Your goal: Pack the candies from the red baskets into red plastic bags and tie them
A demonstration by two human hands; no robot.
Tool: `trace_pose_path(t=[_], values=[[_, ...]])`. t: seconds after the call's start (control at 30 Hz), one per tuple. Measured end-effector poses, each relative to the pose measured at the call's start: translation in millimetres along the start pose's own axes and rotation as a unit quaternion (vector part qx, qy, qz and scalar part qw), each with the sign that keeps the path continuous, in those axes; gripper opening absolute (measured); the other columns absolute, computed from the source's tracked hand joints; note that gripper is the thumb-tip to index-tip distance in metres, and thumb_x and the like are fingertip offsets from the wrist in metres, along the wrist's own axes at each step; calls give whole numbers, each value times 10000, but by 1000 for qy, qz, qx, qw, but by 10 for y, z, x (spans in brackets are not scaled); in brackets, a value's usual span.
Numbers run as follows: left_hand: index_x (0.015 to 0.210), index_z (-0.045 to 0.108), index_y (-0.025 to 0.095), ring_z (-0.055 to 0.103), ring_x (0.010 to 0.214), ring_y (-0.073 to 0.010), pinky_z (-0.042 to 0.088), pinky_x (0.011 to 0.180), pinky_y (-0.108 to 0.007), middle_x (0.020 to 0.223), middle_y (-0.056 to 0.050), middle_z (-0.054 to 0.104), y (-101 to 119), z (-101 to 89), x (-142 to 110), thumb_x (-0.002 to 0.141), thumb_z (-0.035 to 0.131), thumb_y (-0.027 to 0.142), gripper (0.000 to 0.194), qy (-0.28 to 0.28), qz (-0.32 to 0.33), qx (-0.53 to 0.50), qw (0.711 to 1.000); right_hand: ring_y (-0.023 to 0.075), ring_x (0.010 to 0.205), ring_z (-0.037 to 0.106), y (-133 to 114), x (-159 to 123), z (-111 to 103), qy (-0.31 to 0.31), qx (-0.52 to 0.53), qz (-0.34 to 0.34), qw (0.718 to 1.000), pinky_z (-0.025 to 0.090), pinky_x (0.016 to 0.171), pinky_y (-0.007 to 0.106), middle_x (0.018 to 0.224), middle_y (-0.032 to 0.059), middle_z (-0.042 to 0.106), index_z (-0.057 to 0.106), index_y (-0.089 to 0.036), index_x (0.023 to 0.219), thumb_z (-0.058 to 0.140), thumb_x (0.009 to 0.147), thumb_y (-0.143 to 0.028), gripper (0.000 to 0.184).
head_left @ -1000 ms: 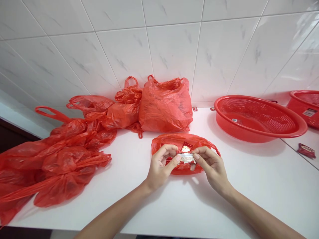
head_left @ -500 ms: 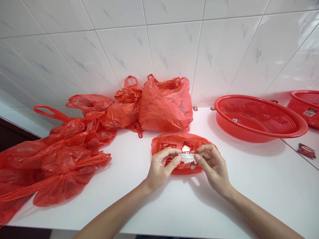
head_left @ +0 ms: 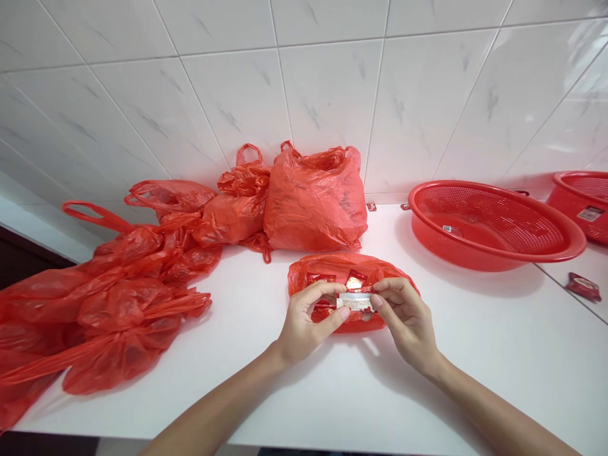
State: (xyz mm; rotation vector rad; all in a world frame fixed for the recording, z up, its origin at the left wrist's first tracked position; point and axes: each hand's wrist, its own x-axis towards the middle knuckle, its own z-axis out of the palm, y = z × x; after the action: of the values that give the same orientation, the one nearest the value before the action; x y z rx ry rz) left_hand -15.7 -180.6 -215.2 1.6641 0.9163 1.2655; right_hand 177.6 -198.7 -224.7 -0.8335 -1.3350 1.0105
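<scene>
Above an open red plastic bag, a small packet with a pale printed side and red edges is held level between my two hands. My left hand pinches its left end with thumb and fingers. On the other end, my right hand closes its thumb and fingertips in the same way. Several red and gold wrapped packets lie in the bag just behind the held one. My hands and the held packet hide part of the bag's inside.
A full red bag stands against the tiled wall. Several knotted red bags pile up at the left. A red perforated basin sits at the right, with another basket beyond it. A red packet lies at far right.
The held packet has tipped so more of its pale printed side faces me. My left thumb has shifted slightly to the right along it; the bags and basin stay put.
</scene>
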Motion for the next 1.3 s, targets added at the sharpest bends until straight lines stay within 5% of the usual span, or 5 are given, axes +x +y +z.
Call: trace_pose_path(t=[0.5, 1.3], values=[[1103, 749, 204, 704, 936, -200, 588, 869, -322, 1040, -71, 756, -71, -2, -25, 851, 732, 226, 254, 11, 45, 45, 998, 151, 642, 704, 24, 14, 2, -3, -5, 11, 1000, 601, 624, 294, 835, 2, 684, 594, -244, 979, 634, 965, -379, 141], [980, 771, 180, 718, 810, -187, 618, 778, -303, 935, -68, 771, -26, 11, 18, 802, 744, 216, 184, 30, 4, 19, 999, 160, 684, 690, 39, 13, -20, -35, -15, 21, 999, 572, 652, 299, 831, 12, 670, 606, -231, 969, 677, 934, -369, 159]])
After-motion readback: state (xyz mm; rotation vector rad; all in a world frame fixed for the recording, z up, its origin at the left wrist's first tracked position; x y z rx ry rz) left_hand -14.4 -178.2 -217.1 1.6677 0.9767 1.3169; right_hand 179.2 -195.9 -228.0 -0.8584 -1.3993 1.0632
